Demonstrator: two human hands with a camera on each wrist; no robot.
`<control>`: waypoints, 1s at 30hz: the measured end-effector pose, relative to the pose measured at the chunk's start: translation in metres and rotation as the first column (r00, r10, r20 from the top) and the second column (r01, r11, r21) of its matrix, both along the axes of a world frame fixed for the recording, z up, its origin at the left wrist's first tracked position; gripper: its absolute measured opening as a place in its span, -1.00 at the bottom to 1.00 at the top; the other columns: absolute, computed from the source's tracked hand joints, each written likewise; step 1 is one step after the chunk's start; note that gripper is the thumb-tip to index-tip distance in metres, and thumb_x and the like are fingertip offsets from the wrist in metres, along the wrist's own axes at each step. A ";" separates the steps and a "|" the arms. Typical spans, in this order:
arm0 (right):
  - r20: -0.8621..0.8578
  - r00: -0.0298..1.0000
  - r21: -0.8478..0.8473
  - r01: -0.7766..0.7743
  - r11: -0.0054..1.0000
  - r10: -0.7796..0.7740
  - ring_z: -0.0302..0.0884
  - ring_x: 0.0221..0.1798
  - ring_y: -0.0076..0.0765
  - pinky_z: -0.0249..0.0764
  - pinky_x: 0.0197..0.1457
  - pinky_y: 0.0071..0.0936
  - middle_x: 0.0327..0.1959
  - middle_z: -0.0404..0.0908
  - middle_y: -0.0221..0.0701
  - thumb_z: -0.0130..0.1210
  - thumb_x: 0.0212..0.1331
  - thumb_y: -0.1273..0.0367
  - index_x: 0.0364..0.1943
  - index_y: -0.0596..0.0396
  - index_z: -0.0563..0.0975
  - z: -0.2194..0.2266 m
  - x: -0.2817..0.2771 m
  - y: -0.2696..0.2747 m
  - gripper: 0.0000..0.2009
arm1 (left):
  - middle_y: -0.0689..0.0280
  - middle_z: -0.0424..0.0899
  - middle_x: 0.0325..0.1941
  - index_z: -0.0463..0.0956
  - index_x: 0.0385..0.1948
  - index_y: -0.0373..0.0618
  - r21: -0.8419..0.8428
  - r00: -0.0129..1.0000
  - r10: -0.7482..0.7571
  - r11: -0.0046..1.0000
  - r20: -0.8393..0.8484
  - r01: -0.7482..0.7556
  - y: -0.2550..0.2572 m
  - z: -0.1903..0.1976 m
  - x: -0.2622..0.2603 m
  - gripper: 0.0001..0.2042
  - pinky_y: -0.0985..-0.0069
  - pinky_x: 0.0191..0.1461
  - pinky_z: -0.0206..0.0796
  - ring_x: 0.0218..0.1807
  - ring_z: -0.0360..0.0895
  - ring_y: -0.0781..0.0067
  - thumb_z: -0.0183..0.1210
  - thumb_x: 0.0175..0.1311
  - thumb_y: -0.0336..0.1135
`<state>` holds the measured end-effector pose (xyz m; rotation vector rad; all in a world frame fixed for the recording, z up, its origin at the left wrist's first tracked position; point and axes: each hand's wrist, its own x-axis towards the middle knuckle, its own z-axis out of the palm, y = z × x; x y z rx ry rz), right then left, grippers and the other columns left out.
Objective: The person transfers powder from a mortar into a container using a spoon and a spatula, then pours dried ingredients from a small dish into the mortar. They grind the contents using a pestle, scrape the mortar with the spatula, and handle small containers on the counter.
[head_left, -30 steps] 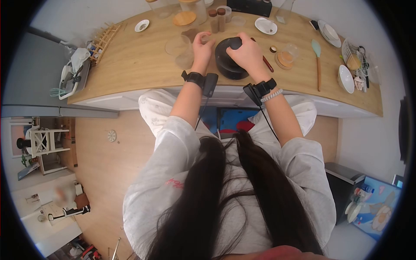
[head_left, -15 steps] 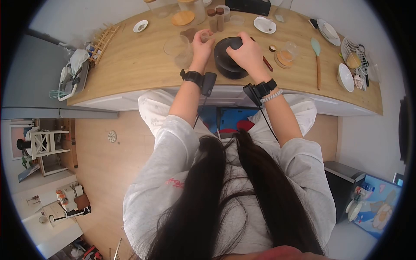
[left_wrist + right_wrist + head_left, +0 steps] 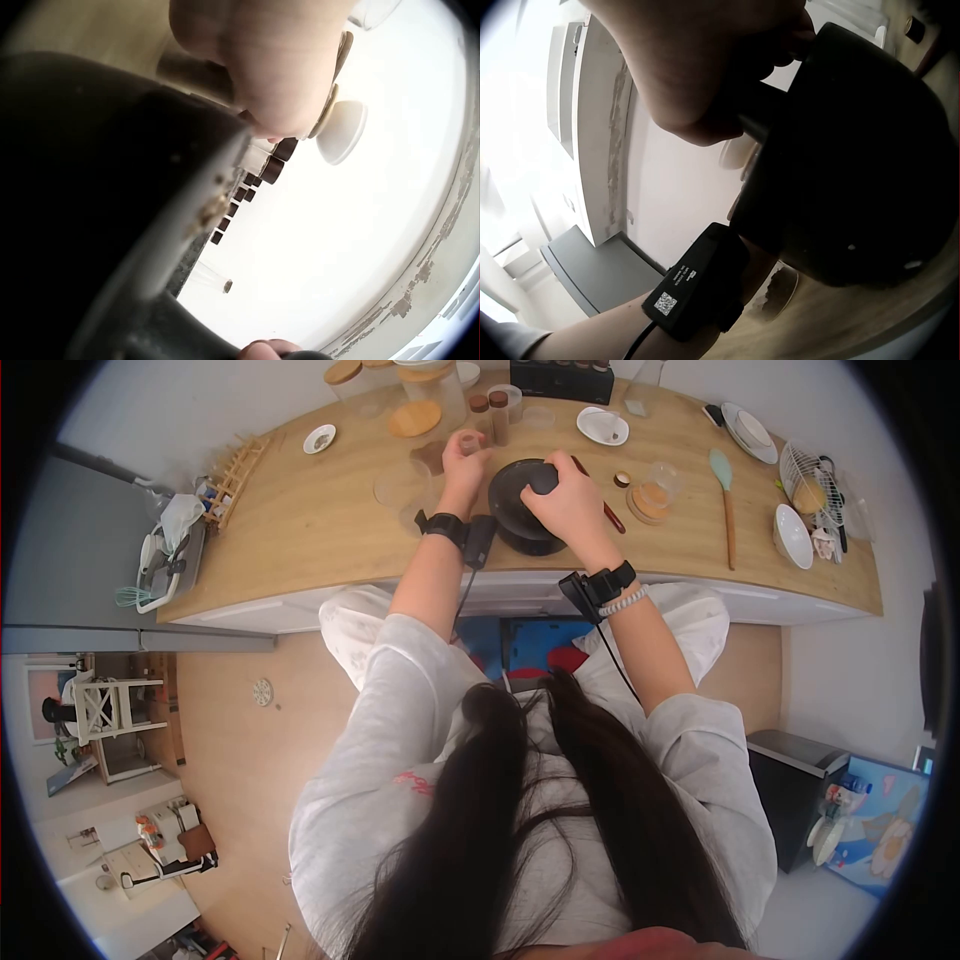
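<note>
A black mortar (image 3: 508,512) stands near the counter's front edge, with dark crumbs on its inner wall in the left wrist view. My right hand (image 3: 575,510) grips the thick black pestle (image 3: 541,477), which leans over the mortar's rim. Just left of the mortar, my left hand (image 3: 462,472) holds a small clear cup (image 3: 469,446) between thumb and fingers. Near that hand are a clear glass vessel (image 3: 392,488) and a brown-filled container (image 3: 428,457). In the left wrist view, the mortar hides much of the scene.
Brown-capped jars (image 3: 499,415) stand behind the left hand. A white dish (image 3: 603,426) and a dark red-brown handle (image 3: 612,517) lie beyond and right of the mortar. Farther right are a glass on a wooden lid (image 3: 655,500), a spatula (image 3: 729,525) and a white bowl (image 3: 793,538).
The whole head view has shifted slightly. My right hand and the pestle have moved a little toward the body over the mortar; my left hand keeps its hold on the cup.
</note>
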<state>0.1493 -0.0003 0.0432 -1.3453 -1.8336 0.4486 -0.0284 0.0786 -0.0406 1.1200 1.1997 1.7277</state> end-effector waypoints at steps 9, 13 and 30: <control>0.031 0.999 -0.014 0.015 1.000 -0.015 0.57 -0.30 -0.03 0.48 -0.28 -0.21 -0.45 0.60 -0.23 0.22 -0.26 0.20 -0.28 0.03 0.47 -0.002 -0.001 0.006 -0.62 | 0.33 0.45 -0.14 0.35 -0.09 -0.09 0.017 0.997 0.018 1.000 -0.070 -0.017 0.000 -0.004 -0.003 -0.55 0.58 -0.05 0.30 -0.11 0.40 0.51 0.21 -0.08 -0.63; 0.036 0.999 -0.031 0.023 0.999 -0.022 0.57 -0.29 -0.05 0.49 -0.27 -0.22 -0.44 0.61 -0.22 0.22 -0.26 0.19 -0.26 0.02 0.48 -0.003 0.000 0.007 -0.60 | 0.21 0.40 -0.05 0.20 0.09 -0.10 0.004 0.994 0.055 0.998 -0.091 -0.055 0.005 -0.005 -0.005 -0.38 0.51 0.00 0.30 -0.04 0.38 0.41 0.27 -0.10 -0.55; -0.021 1.000 -0.066 0.004 0.998 -0.005 0.56 -0.23 0.00 0.48 -0.19 -0.23 -0.36 0.60 -0.14 0.22 -0.27 0.20 -0.22 0.10 0.49 -0.006 0.006 0.017 -0.56 | 0.33 0.37 -0.64 0.37 -0.57 -0.17 0.101 0.936 -0.312 0.949 0.163 0.299 -0.052 0.063 0.030 -0.82 0.51 -0.34 0.28 -0.52 0.39 0.39 0.08 0.22 -0.36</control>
